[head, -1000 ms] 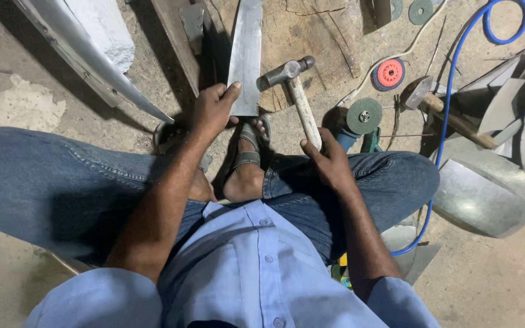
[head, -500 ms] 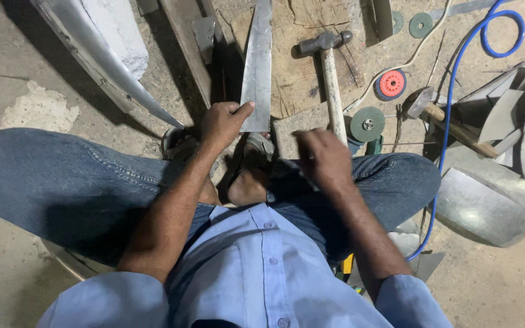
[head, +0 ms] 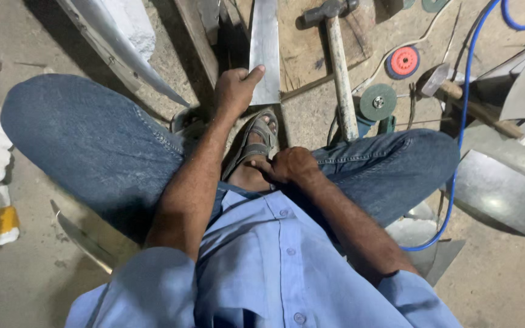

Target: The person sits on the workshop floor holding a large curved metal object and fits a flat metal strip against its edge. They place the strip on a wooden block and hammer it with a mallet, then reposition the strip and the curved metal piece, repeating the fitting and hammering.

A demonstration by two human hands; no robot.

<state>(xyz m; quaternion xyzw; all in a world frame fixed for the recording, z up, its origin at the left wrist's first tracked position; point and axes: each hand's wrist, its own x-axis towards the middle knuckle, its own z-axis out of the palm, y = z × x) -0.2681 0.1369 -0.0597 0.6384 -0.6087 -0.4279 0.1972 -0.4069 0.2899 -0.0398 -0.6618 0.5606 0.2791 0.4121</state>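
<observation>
The near end of a flat grey metal strip (head: 265, 48) is pinched by the fingers of the left hand (head: 233, 91), with the thumb laid along its lower edge. The strip is laid lengthwise over a wooden block (head: 302, 51) and runs away from the body to the top of the picture. The right hand (head: 290, 165) is drawn back close to the body, its fingers curled into a loose fist that rests on the ankle of a sandalled foot (head: 256, 143); nothing is seen gripped in it. The foot is tucked between the two knees, which are covered in blue jeans (head: 98, 146), and it lies just below the strip's near end.

A hammer (head: 338, 67) with a pale wooden handle is left lying on the block, just to the right of the strip, untouched by either hand. Further right, a red disc (head: 404, 61) and a green disc (head: 378, 101) are seen on the concrete floor (head: 37, 67), with a second hammer (head: 457, 91) beside them. A blue hose (head: 469, 109) is looped past the right knee, and bent sheets of metal (head: 505, 188) are piled at the right edge. A light blue shirt (head: 262, 267) fills the bottom of the view.
</observation>
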